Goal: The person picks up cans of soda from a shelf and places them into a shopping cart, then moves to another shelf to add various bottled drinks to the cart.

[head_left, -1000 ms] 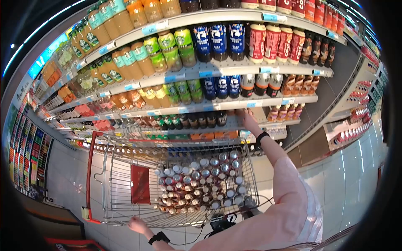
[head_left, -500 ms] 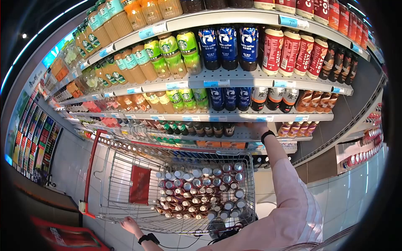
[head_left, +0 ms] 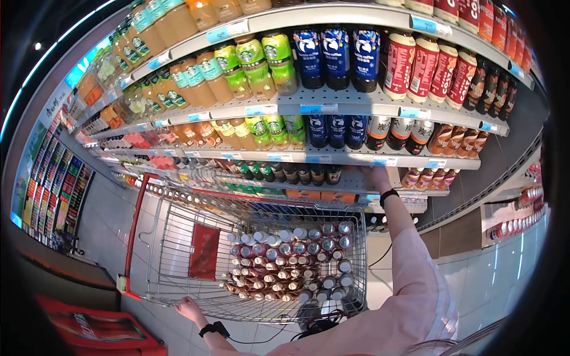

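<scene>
My right hand (head_left: pixel 376 178) reaches into a lower shelf, under the shelf edge (head_left: pixel 386 160), between small dark bottles (head_left: pixel 303 173) on its left and purple-labelled bottles (head_left: pixel 424 178) on its right. Its fingers are mostly hidden in the shelf's shadow, and whether they hold something cannot be made out. My left hand (head_left: pixel 189 308) is by the near side of the metal shopping cart (head_left: pixel 178 296), its fingers curled and small in view. Rows of capped bottles (head_left: pixel 285 261) fill much of the cart.
Upper shelves hold green-labelled bottles (head_left: pixel 279 62), blue-labelled bottles (head_left: pixel 336 58) and red-and-white bottles (head_left: pixel 399 65). The cart's red handle (head_left: pixel 135 228) is at the left. A red display box (head_left: pixel 98 326) lies at the lower left. More shelves stand at the far left and right.
The view has shifted slightly, so shelves and cart appear a little to the right. My right hand remains inside the lower shelf, and my left hand stays beside the cart.
</scene>
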A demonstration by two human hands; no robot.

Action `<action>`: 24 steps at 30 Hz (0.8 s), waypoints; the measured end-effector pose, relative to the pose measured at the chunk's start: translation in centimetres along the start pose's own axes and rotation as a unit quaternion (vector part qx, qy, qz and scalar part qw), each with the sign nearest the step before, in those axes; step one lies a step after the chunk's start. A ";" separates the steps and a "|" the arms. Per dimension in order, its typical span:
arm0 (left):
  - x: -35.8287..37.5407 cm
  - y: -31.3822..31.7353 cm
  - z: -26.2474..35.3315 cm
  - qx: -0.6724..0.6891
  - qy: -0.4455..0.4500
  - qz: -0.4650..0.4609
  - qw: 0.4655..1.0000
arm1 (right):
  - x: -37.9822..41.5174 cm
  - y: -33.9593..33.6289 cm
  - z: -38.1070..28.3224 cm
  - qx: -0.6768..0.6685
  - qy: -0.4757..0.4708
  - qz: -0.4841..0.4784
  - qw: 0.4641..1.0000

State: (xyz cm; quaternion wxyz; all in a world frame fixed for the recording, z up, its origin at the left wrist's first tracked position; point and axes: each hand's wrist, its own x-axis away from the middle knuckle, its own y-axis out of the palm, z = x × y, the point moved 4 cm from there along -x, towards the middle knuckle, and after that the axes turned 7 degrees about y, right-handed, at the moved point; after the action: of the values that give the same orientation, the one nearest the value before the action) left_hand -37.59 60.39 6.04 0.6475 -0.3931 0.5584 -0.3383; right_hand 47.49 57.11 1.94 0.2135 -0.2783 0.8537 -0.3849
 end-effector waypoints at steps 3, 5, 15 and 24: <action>-0.2 -1.3 1.2 0.030 -0.018 -0.003 0.999 | 2.9 -3.5 -1.9 0.106 0.004 0.060 0.993; -0.1 -0.6 1.0 0.024 -0.022 0.000 0.999 | 4.7 -5.1 -2.6 0.137 0.011 0.101 0.985; -0.1 -0.9 1.4 0.026 0.034 -0.053 0.998 | 11.8 -15.5 -6.6 0.222 -0.036 0.105 0.969; -0.4 -1.7 1.4 0.098 0.030 -0.028 0.994 | 17.2 -16.0 -23.9 0.169 -0.151 0.092 0.970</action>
State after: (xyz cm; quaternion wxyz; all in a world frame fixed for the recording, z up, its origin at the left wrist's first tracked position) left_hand -36.23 60.17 7.78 0.6559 -0.3328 0.5309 -0.4208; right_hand 25.66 50.20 26.42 0.4182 -0.2130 0.7561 -0.4561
